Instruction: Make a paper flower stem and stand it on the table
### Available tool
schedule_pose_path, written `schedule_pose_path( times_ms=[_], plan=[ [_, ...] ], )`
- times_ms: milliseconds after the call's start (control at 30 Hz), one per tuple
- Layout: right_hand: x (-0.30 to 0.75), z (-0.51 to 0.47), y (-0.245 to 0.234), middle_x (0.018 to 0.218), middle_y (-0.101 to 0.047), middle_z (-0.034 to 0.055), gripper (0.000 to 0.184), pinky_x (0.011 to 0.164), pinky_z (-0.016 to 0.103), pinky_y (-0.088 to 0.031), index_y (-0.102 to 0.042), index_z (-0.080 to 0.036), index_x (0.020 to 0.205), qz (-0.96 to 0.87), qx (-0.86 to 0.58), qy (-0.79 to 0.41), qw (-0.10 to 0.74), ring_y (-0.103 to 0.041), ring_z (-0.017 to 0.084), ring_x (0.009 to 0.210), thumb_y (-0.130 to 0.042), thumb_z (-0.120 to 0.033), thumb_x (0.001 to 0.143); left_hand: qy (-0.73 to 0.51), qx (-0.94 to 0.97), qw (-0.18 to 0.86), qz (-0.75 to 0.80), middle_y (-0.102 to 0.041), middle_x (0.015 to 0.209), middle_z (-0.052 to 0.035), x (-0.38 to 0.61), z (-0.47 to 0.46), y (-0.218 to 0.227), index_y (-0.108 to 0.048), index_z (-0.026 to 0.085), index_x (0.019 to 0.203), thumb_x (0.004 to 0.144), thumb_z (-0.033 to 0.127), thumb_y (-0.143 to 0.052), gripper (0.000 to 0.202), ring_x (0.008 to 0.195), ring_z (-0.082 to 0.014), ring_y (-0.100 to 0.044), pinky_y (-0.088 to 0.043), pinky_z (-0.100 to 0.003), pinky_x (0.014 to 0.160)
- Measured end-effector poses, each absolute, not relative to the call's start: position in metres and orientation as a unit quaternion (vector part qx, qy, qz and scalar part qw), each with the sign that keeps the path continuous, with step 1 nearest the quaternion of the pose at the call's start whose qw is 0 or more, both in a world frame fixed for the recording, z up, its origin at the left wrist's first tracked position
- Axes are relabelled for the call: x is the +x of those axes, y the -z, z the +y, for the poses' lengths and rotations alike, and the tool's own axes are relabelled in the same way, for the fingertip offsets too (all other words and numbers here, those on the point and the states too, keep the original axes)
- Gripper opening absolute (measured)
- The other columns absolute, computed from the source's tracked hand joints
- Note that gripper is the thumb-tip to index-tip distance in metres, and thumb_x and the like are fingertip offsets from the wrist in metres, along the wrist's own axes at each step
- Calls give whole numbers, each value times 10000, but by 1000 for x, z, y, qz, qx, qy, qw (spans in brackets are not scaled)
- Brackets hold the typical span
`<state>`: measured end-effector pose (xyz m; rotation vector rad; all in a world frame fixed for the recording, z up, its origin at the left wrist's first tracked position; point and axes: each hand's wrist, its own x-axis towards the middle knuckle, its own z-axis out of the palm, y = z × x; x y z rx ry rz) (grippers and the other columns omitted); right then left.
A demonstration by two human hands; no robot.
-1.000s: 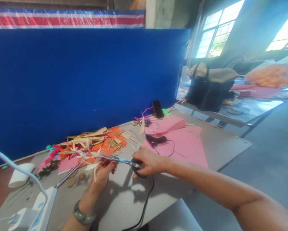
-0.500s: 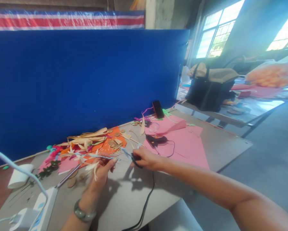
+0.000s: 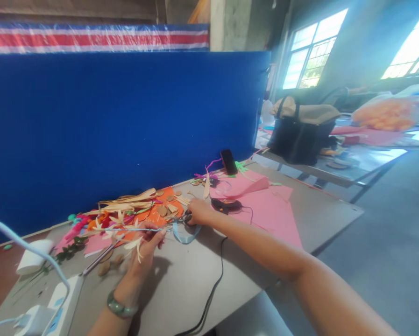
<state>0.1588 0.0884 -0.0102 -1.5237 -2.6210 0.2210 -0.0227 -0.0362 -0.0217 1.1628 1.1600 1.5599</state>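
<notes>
My left hand [image 3: 146, 245] pinches a thin stem wrapped in light blue ribbon [image 3: 134, 229]. Pale, petal-like dried husk flowers [image 3: 136, 245] hang about the stem and my fingers. Just to the right, my right hand [image 3: 199, 212] has its fingers closed at the dark handles of a pair of scissors [image 3: 185, 217], whose blades point left toward the stem's end. A loose loop of light blue ribbon [image 3: 185, 239] droops onto the table below the scissors. My right fingers are partly hidden behind the hand.
A black glue gun [image 3: 226, 205] rests on pink sheets [image 3: 279, 214]. Wood slices lie on orange paper [image 3: 155, 217], near dried husks [image 3: 128, 205]. A phone [image 3: 229, 162] leans by the blue panel [image 3: 125, 121]. A power strip [image 3: 64, 298] and white roll [image 3: 36, 256] are left; a black cord crosses the front.
My right hand and the scissors have moved left and away from me, nearer the wood slices. The ribbon loop now hangs below the scissors. My left hand stays on the stem.
</notes>
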Motion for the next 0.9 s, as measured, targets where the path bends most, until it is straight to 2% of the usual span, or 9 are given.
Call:
schedule_pose_path(
  times_ms=[133, 300, 400, 467, 567, 633, 700, 800, 900],
  plan=[
    [155, 87, 10, 1243, -535, 228, 539, 950, 413, -388, -645, -99, 1072, -876, -477, -30, 57, -461, 365, 1183, -779, -239, 570, -620, 464, 429, 465, -541, 541, 23, -24, -36, 23, -543, 248, 752, 713, 293, -697, 165, 502, -161, -486, -372, -273, 486],
    [160, 88, 12, 913, -696, 134, 191, 741, 314, -470, -715, -151, 834, -883, -461, -81, 26, -641, 273, 884, -693, -158, 645, -609, 471, 417, 482, -542, 555, 22, -25, -36, 22, -552, 249, 751, 717, 292, -691, 150, 508, -160, -491, -391, -274, 493],
    [164, 89, 14, 786, -711, 86, 136, 649, 259, -454, -730, -171, 757, -880, -460, -120, 25, -658, 232, 786, -700, -130, 632, -600, 481, 406, 494, -540, 567, 20, -24, -37, 22, -556, 246, 759, 725, 291, -686, 141, 519, -160, -499, -404, -273, 503],
    [166, 87, 12, 786, -718, 78, 138, 641, 246, -446, -738, -170, 773, -874, -464, -141, 40, -658, 218, 782, -697, -128, 647, -593, 485, 401, 501, -540, 574, 19, -25, -39, 21, -555, 247, 758, 731, 300, -680, 138, 521, -164, -505, -410, -277, 510],
    [167, 75, 7, 873, -721, 61, 179, 672, 226, -448, -727, -176, 918, -865, -464, -168, 89, -650, 175, 812, -611, -234, 796, -579, 489, 404, 512, -542, 576, 16, -26, -39, 22, -555, 248, 743, 732, 303, -678, 135, 520, -172, -509, -407, -283, 512],
    [165, 61, 4, 833, -715, 24, 270, 636, 198, -452, -709, -181, 978, -860, -436, -233, 125, -637, 125, 733, -531, -357, 876, -575, 491, 401, 517, -539, 570, 18, -26, -38, 23, -550, 247, 724, 732, 301, -681, 142, 521, -170, -503, -401, -281, 514],
    [161, 47, 6, 736, -697, 16, 311, 587, 197, -455, -719, -149, 927, -818, -368, -405, 178, -611, 116, 646, -602, -418, 822, -575, 490, 398, 521, -533, 556, 22, -26, -38, 24, -543, 245, 706, 732, 300, -683, 152, 517, -167, -497, -392, -277, 511],
    [151, 29, 13, 620, -652, -5, 287, 545, 206, -448, -723, -133, 790, -733, -331, -544, 237, -570, 106, 556, -728, -401, 687, -577, 488, 393, 523, -532, 552, 17, -22, -39, 22, -548, 242, 691, 724, 280, -679, 141, 513, -170, -501, -391, -279, 506],
    [143, 21, 21, 612, -646, -7, 240, 507, 199, -423, -700, -137, 713, -656, -331, -612, 293, -548, 89, 514, -726, -372, 672, -586, 492, 387, 515, -549, 583, -3, -18, -42, 16, -570, 242, 676, 702, 241, -674, 107, 532, -179, -514, -414, -292, 516]
  ],
)
